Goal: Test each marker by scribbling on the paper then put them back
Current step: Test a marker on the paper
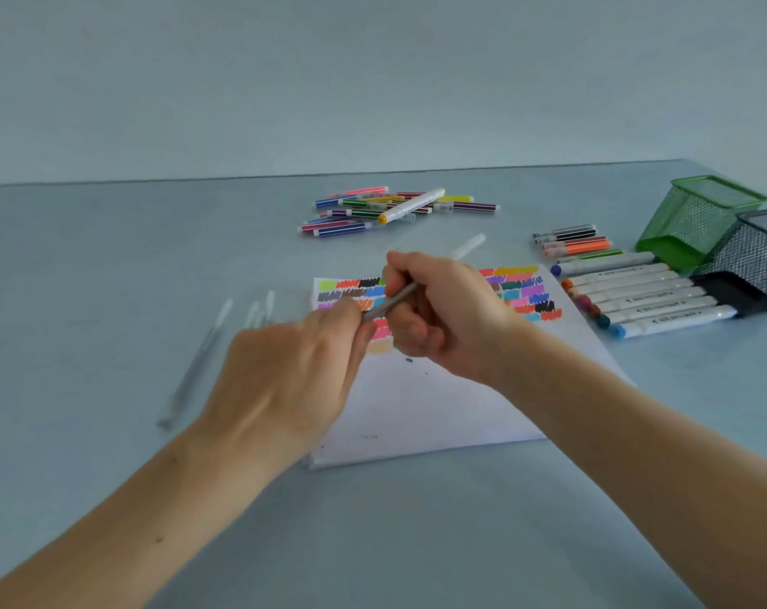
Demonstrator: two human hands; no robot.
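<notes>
Both hands are raised over the paper (438, 402), meeting on one slim grey pen (399, 296). The right hand (438, 314) has its fingers curled round the barrel; the pen's pale far end sticks out past the knuckles, pointing away and to the right. The left hand (285, 371) pinches the pen's near, darker end between fingertips; whether that end is a cap cannot be told, owing to motion blur.

The paper lies on the pale blue surface (153, 257), its far half filled with rows of coloured scribble patches (522, 292).

Left of the paper: several clear slim pens (214, 340), blurred. Far centre: a loose heap of striped markers (372, 211) with one white thick marker (410, 205) lying across it. Right: a row of white thick markers (645, 296) lying side by side, a few small markers (570, 241) beyond them, and next to these a green mesh holder (698, 217) and a black mesh holder (755, 261), both tipped over.
</notes>
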